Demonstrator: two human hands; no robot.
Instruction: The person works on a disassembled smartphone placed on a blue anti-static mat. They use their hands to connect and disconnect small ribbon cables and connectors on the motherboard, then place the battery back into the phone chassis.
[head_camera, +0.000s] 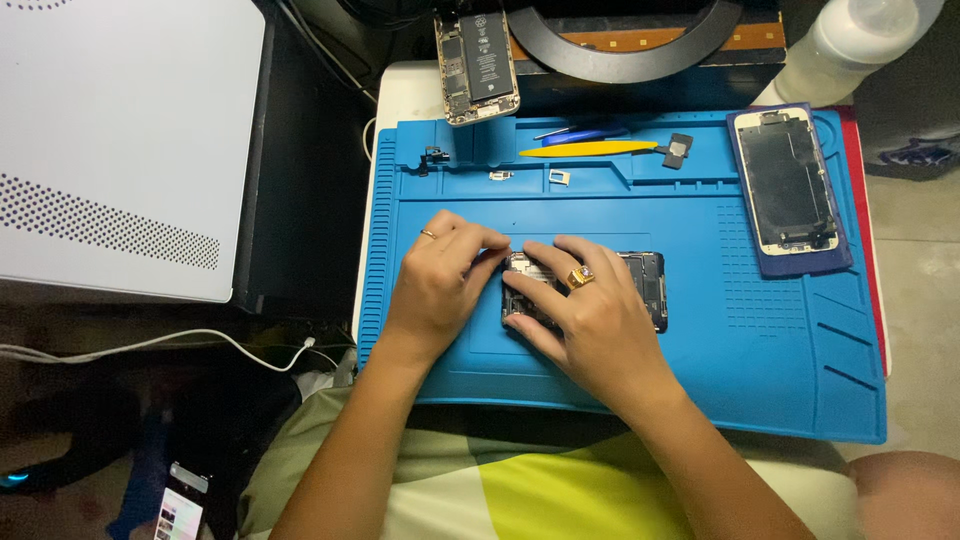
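An opened phone body with its dark insides showing lies flat in the middle of a blue repair mat. My left hand rests at the phone's left end, fingertips curled onto its edge; a thin ring is on one finger. My right hand lies over the phone's left half, fingers pressing down on it, a gold ring with a purple stone on one finger. Whether either hand pinches a small tool or part is hidden by the fingers.
A detached phone screen lies face down on a dark blue pad at the mat's right. A yellow pry tool, a blue-handled tool and small parts sit in the mat's top trays. Another opened phone lies beyond the mat. A white perforated case stands at left.
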